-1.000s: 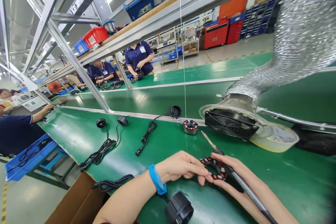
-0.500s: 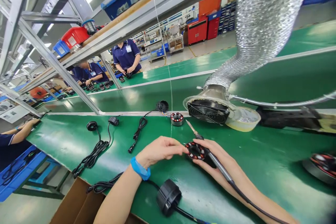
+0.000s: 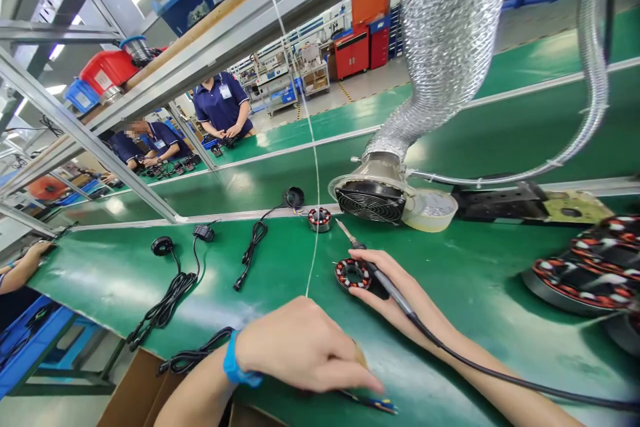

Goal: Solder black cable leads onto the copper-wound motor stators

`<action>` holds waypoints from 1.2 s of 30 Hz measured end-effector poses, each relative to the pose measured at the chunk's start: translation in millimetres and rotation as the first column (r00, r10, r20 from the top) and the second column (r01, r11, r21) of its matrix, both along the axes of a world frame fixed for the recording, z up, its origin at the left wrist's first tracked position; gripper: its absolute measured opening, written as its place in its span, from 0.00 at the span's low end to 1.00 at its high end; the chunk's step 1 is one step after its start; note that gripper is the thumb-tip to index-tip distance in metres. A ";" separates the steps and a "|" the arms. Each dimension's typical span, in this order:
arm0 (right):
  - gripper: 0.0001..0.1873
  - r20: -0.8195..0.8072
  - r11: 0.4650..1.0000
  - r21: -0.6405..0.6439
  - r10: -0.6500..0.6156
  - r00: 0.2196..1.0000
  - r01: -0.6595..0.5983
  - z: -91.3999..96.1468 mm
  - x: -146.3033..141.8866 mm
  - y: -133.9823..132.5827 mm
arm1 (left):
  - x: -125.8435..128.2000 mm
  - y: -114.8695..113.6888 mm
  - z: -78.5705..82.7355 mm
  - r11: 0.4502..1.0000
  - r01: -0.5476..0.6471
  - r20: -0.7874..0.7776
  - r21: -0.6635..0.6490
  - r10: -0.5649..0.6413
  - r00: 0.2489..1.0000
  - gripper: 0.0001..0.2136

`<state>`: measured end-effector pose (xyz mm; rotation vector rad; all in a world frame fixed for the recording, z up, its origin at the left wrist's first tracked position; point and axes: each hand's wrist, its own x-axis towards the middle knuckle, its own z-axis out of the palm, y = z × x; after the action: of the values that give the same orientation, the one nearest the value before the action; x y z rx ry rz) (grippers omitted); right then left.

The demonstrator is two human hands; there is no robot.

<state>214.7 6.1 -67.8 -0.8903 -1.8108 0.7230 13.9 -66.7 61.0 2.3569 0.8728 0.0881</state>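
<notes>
My right hand [image 3: 395, 287] is closed round a soldering iron [image 3: 395, 295], its tip pointing up and away. The same hand's fingers and thumb also hold a ring-shaped motor stator [image 3: 344, 281] with red-orange copper windings. My left hand [image 3: 305, 347], a blue band on its wrist, is lower and nearer, above a black cable whose coloured wire ends [image 3: 383, 405] stick out beyond the fingers. Its index finger is stretched out; the other fingers are partly hidden, and I see nothing gripped. The black cap on that cable is out of sight behind the hand.
Another stator [image 3: 319, 219] lies near a black cap [image 3: 294, 197] by the bench rail. A fume fan [image 3: 370, 201] stands beside a solder spool [image 3: 431, 210]. Coiled cables [image 3: 167, 293] lie left, stacked stators [image 3: 580, 280] right. A cardboard box [image 3: 135, 390] is below. Co-workers sit beyond.
My left hand has left the stator and moved down toward me, over the cable and cap. The right hand still holds iron and stator. The view has swung right, showing more stacked stators.
</notes>
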 end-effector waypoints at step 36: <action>0.23 -0.286 0.982 -0.059 -0.190 0.939 0.181 30.9 -27.0 -14.0 | 9.2 43.9 -55.3 0.762 -0.644 0.454 -0.072 0.600 0.659 0.13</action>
<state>187.6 -7.9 -36.8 -0.9104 -1.4382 0.7220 23.2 -22.7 5.7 1.8680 1.4104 0.9485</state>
